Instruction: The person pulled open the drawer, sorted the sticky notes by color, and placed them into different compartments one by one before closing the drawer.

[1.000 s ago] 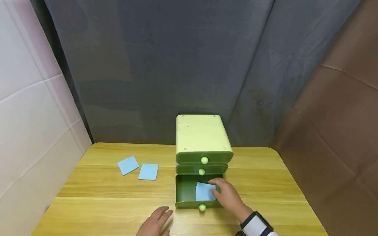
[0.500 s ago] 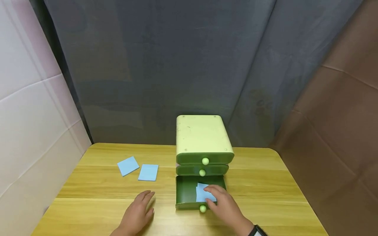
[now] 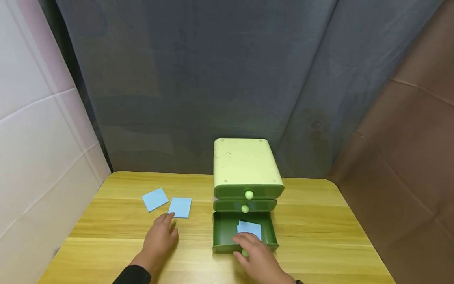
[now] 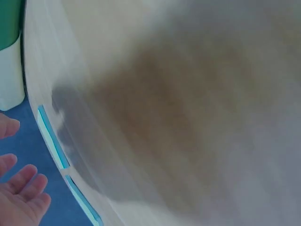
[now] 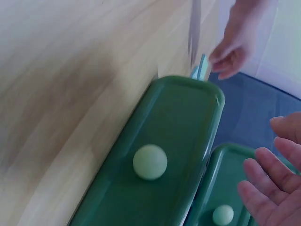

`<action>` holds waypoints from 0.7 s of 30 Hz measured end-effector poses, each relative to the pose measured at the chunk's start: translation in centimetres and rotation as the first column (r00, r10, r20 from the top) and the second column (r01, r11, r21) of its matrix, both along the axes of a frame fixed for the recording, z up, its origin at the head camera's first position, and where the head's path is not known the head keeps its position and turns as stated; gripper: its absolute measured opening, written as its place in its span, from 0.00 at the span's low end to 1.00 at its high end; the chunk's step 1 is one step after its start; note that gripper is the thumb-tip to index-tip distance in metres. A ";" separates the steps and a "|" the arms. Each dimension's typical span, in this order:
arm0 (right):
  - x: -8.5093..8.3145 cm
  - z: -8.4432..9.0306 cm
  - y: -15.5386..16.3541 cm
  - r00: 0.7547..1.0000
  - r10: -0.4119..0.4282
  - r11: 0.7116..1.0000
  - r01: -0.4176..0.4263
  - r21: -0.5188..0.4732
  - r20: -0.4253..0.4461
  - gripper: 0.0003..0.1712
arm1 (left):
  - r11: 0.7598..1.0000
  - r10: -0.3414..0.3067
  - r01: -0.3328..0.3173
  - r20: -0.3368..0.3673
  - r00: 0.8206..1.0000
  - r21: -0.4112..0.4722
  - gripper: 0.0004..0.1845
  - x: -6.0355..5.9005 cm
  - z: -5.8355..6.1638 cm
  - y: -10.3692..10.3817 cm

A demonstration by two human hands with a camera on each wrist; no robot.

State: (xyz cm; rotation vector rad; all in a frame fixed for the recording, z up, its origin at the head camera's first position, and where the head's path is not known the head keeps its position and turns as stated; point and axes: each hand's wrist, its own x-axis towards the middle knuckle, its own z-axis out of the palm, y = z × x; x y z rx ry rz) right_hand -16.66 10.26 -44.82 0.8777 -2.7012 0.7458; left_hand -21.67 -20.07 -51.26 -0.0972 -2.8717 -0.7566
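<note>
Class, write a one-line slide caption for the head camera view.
Right hand at the open bottom drawer holding a blue note; left hand nears two blue notes on the table.

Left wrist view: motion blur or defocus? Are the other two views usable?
Left wrist view: heavily smeared, the table a streaky wash; only the left hand fingers and blue note edges read. Right wrist view: wood softly blurred, bottom drawer knob fairly sharp. Head view: sharp, evenly lit, soft shadows, slight wide-angle bend at the edges.

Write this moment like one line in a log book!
left hand: open, near blue paper square | right hand: open, at open bottom green drawer knob | blue sheet inside
</note>
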 end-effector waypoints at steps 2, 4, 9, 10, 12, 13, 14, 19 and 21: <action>0.1 0.0 -0.3 1.000 0.024 1.000 -0.024 0.017 0.012 0.18 | 1.000 0.010 -0.011 0.015 1.000 0.021 0.27 -0.6 0.1 -0.2; 0.3 -0.2 -0.6 0.998 0.053 0.998 -0.054 0.032 0.025 0.18 | 0.999 0.024 -0.026 0.039 0.999 0.043 0.27 -1.2 0.1 -0.3; 0.4 -0.8 -1.2 0.991 0.132 0.989 -0.134 0.062 0.032 0.19 | 0.997 0.056 -0.060 0.067 0.996 0.050 0.27 -2.6 0.0 -0.4; 0.4 -1.0 -1.3 0.989 0.148 0.987 -0.149 0.067 0.024 0.19 | 0.997 0.062 -0.065 0.066 0.996 0.048 0.27 -2.9 -0.1 -0.3; 0.4 -1.3 -1.5 0.984 0.176 0.982 -0.176 0.068 0.003 0.20 | 0.996 0.076 -0.079 0.071 0.995 0.047 0.27 -3.3 -0.1 -0.3; 0.4 -1.5 -1.5 0.982 0.189 0.980 -0.188 0.070 -0.007 0.20 | 0.995 0.083 -0.086 0.074 0.994 0.043 0.27 -3.5 -0.1 -0.2; 0.4 -1.7 -1.6 0.979 0.203 0.977 -0.202 0.071 -0.006 0.20 | 0.995 0.090 -0.093 0.080 0.993 0.044 0.28 -3.6 -0.1 -0.1; 0.5 -2.0 -1.9 0.966 0.255 0.962 -0.258 0.087 0.051 0.19 | 0.985 0.149 -0.160 0.157 0.976 0.058 0.31 -4.2 0.4 0.2; 0.5 -2.1 -2.0 0.958 0.277 0.955 -0.283 0.085 0.070 0.17 | 0.980 0.171 -0.186 0.193 0.966 0.063 0.32 -4.5 0.4 0.3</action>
